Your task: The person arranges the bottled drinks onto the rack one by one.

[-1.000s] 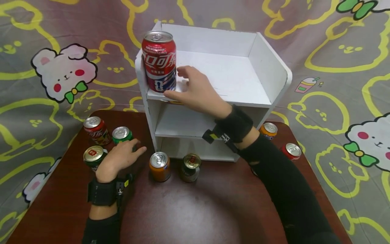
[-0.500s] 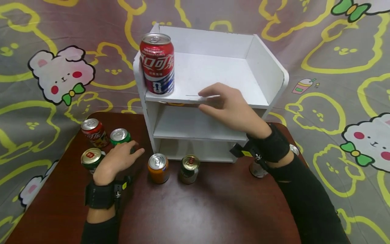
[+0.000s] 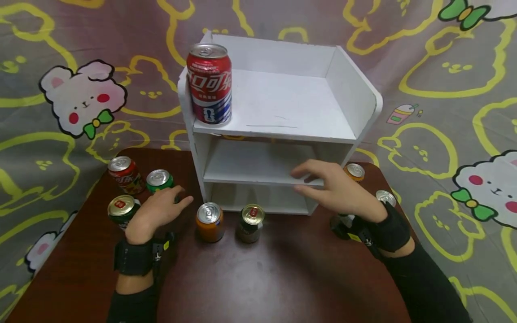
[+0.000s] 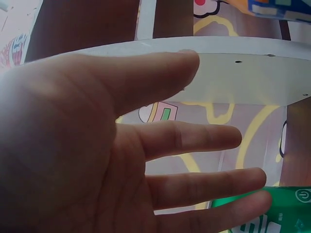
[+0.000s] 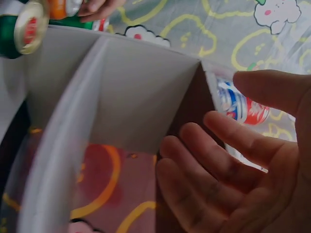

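Observation:
My right hand (image 3: 335, 190) hovers with loosely bent fingers before the right part of the white shelf unit (image 3: 278, 183), holding nothing. On the unit's top level, at the left front corner, stands a red cola can (image 3: 209, 85); the right wrist view also catches this cola can (image 5: 243, 107) beyond the fingers. My left hand (image 3: 159, 213) stays low over the table beside a green can (image 3: 159, 179). Its fingers are spread and straight in the left wrist view, overlapping the green can (image 4: 286, 208); whether they touch it I cannot tell.
Further cans at left are a red can (image 3: 126, 175) and a gold-topped can (image 3: 122, 211). Before the shelf stand an orange can (image 3: 209, 222) and a dark gold-topped can (image 3: 250, 224). At right are another orange can (image 3: 354, 172) and a silver-topped can (image 3: 385, 197).
My right hand has drawn away from the red cola can, moving right and down past the shelf's front. The cola can stays on the top level. My left hand has hardly moved.

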`<state>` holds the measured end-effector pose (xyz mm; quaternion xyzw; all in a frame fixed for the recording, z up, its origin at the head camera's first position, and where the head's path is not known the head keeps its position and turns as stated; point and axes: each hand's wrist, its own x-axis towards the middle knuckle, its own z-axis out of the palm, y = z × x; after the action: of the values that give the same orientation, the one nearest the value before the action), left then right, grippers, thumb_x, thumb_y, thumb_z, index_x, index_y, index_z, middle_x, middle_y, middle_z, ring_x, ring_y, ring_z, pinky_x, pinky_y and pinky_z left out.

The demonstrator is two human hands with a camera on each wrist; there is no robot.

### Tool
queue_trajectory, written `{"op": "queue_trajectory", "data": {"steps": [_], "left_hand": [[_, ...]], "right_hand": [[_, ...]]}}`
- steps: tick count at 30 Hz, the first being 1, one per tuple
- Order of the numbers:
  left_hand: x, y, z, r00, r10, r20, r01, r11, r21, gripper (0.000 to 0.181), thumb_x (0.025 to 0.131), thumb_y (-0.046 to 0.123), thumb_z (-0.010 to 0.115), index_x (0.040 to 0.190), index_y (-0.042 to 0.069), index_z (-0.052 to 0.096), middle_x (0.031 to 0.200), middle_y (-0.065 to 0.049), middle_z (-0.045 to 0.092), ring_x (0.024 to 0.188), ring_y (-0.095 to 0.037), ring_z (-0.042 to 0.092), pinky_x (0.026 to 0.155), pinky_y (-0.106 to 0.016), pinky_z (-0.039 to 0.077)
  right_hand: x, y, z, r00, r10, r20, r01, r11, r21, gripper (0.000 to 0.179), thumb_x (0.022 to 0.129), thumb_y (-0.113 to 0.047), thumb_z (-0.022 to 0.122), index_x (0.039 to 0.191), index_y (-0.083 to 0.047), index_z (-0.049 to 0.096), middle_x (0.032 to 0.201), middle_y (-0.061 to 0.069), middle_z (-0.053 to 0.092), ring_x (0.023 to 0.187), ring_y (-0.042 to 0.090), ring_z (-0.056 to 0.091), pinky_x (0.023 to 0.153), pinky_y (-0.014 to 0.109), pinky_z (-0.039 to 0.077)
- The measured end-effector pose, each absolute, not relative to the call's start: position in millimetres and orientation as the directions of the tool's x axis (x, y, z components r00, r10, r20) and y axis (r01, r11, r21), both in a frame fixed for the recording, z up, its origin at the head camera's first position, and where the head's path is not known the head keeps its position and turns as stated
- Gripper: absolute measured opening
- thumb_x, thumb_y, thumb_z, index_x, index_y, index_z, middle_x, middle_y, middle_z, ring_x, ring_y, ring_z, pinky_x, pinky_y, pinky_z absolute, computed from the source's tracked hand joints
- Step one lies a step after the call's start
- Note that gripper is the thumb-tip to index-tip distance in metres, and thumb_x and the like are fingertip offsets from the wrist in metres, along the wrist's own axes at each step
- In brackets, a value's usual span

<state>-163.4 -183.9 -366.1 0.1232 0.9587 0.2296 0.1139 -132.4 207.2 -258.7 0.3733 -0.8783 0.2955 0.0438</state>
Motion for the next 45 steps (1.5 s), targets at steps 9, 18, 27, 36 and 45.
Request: {"op": "queue_trajectory", "data": {"steps": [9,18,27,36,45], "left_hand": [[-161.4,-185.6,-362.3,-0.948,0.283,-0.144,0.185,0.860,0.475,0.061,0.098,0.041,0.046,0.135,-0.008,0.042,0.129,-0.032,0.048,0.113,-0.049,0.047,0.087,-0.060,0.041],[-159.7,-181.2,-368.7,-0.942,0.310,-0.125,0.220,0.856,0.468,0.060,0.098,0.041,0.047,0.133,-0.007,0.045,0.127,-0.030,0.051,0.112,-0.046,0.050,0.087,-0.057,0.042],[-152.3,-188.2,-375.8,-0.920,0.390,-0.034,0.320,0.799,0.509,0.054,0.099,0.041,0.046,0.124,-0.005,0.056,0.121,-0.025,0.057,0.109,-0.042,0.054,0.087,-0.056,0.043],[-150.7,-187.2,-396.2,-0.908,0.408,0.098,0.382,0.706,0.597,0.048,0.098,0.039,0.049,0.123,-0.001,0.057,0.123,-0.021,0.057,0.112,-0.040,0.053,0.089,-0.055,0.043],[-142.5,-169.2,-428.0,-0.889,0.443,0.117,0.370,0.542,0.755,0.065,0.084,0.034,0.072,0.135,0.003,0.046,0.127,-0.015,0.054,0.116,-0.035,0.051,0.092,-0.054,0.041]], "right_hand": [[-115.0,237.3,-301.7,-0.800,-0.579,0.156,-0.555,0.617,-0.559,0.030,0.090,-0.018,0.066,0.119,-0.012,0.060,0.113,-0.002,0.062,0.100,0.019,0.060,0.082,0.032,0.050],[-94.7,254.5,-354.4,-0.864,-0.502,0.046,-0.427,0.680,-0.595,0.033,0.094,-0.030,0.059,0.121,-0.011,0.058,0.111,-0.002,0.061,0.095,0.015,0.061,0.074,0.031,0.052],[-82.7,262.0,-404.1,-0.915,-0.401,0.040,-0.337,0.707,-0.622,0.035,0.094,-0.030,0.060,0.121,-0.008,0.058,0.115,0.008,0.060,0.098,0.026,0.062,0.078,0.036,0.052],[-84.4,259.0,-431.5,-0.937,-0.347,0.050,-0.302,0.727,-0.616,0.038,0.094,-0.030,0.060,0.120,-0.002,0.059,0.112,0.013,0.060,0.097,0.030,0.061,0.079,0.043,0.051],[-82.1,259.4,-436.2,-0.934,-0.355,0.044,-0.300,0.710,-0.637,0.038,0.095,-0.030,0.059,0.119,-0.001,0.059,0.112,0.014,0.060,0.097,0.031,0.062,0.080,0.043,0.051]]}}
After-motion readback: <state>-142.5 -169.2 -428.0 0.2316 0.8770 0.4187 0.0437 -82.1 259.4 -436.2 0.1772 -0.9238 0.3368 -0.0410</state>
